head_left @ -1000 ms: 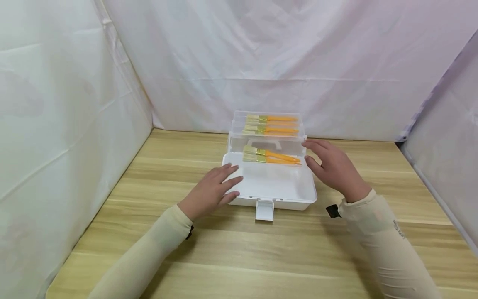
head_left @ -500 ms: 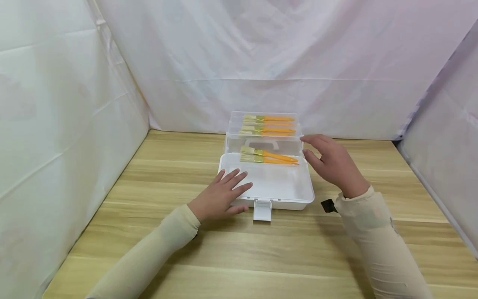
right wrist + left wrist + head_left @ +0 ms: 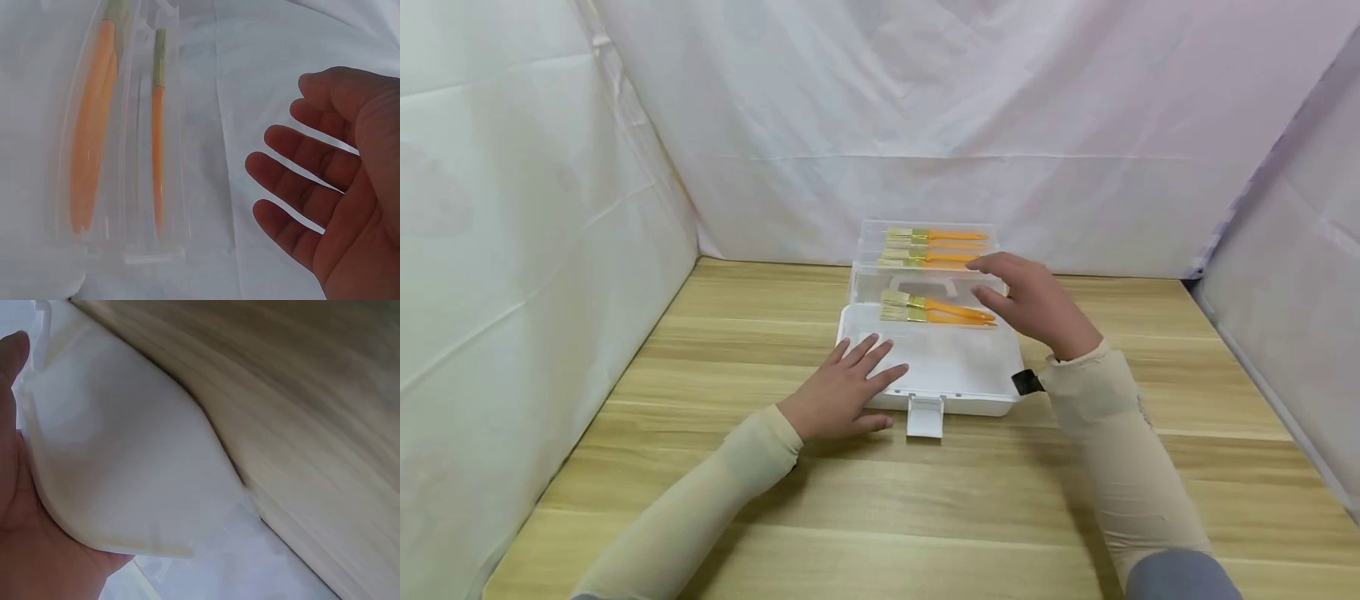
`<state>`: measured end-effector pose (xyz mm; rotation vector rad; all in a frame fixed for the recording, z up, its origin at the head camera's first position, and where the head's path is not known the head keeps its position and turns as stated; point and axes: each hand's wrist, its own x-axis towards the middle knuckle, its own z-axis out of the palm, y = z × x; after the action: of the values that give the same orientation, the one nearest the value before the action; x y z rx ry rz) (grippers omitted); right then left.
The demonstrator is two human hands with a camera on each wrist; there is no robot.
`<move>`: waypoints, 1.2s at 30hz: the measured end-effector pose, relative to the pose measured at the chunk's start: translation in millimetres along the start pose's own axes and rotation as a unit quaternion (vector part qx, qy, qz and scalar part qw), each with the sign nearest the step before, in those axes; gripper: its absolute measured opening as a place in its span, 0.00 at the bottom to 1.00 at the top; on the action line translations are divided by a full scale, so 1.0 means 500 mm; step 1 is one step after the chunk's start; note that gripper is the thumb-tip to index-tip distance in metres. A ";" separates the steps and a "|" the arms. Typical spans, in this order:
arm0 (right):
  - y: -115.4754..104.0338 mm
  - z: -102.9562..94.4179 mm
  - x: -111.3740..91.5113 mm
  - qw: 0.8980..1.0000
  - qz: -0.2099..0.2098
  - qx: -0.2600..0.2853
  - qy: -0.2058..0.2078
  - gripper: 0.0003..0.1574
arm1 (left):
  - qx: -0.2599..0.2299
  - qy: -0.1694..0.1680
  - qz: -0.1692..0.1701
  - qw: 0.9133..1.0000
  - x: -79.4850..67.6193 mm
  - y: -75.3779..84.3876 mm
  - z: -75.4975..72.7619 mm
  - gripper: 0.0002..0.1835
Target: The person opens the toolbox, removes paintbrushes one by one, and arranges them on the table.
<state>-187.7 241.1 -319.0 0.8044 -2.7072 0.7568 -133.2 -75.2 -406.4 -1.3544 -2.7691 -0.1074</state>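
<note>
A white plastic box (image 3: 955, 362) with a front latch (image 3: 925, 417) stands on the table, its clear lid raised at the back. Two flat paintbrushes (image 3: 936, 310) with orange handles lie in a clear tray over the box's rear part. More paintbrushes (image 3: 934, 237) lie in a clear section behind. My left hand (image 3: 842, 392) rests with spread fingers on the box's front left rim; the left wrist view shows its palm (image 3: 56, 550) against the box wall (image 3: 131, 444). My right hand (image 3: 1037, 300), fingers slightly bent and holding nothing, hovers by the brush handles (image 3: 94, 137).
A wooden table (image 3: 715, 342) carries the box. White cloth (image 3: 790, 108) hangs behind and on both sides, close behind the raised lid. A black tag (image 3: 1026, 382) sticks out from the right wrist.
My right hand has moved left and slightly up from beside the box to over the brush handles. My left hand has shifted right along the box's front left corner.
</note>
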 end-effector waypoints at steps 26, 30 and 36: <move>0.040 0.113 0.050 0.996 0.057 0.009 -0.068 0.20 | -0.004 -0.029 -0.012 1.000 -0.004 0.004 0.002 0.43; 0.040 0.118 0.053 0.996 0.052 0.007 -0.074 0.20 | 0.006 -0.026 -0.013 1.000 -0.003 0.002 0.003 0.43; 0.041 0.120 0.057 0.994 0.048 0.005 -0.097 0.20 | 0.015 -0.019 -0.011 1.000 -0.002 0.001 0.004 0.43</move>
<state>-226.4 211.0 -368.5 0.7944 -2.9358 0.7470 -132.2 -75.7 -408.3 -1.3323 -2.8045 -0.0408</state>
